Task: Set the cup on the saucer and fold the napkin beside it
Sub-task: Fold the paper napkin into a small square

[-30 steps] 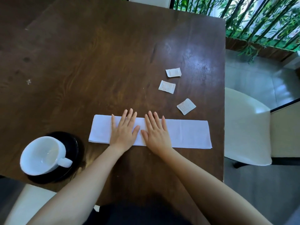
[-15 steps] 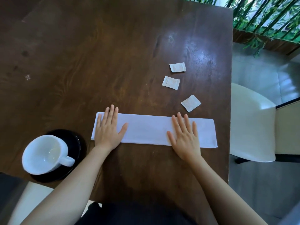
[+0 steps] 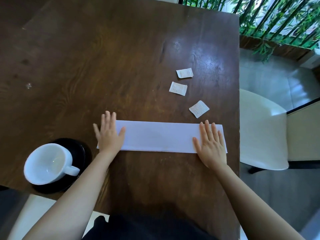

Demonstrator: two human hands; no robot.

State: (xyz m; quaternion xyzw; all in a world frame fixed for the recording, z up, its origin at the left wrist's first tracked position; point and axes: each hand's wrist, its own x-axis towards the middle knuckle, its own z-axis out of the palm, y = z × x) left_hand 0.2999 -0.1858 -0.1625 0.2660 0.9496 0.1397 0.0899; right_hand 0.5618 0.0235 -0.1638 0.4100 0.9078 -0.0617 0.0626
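Observation:
A white cup stands on a black saucer at the near left of the dark wooden table, its handle pointing right. To the right of the saucer a white napkin lies folded into a long flat strip. My left hand rests flat on the strip's left end, fingers spread and holding nothing. Pressed flat on the right end is my right hand, also holding nothing.
Three small white sachets lie on the table beyond the napkin. The table's right edge runs just past the napkin's end. A white chair stands to the right, with green plants behind it.
Both hands have slid apart from the middle of the napkin to its two ends, staying flat on it. The cup and saucer have not moved.

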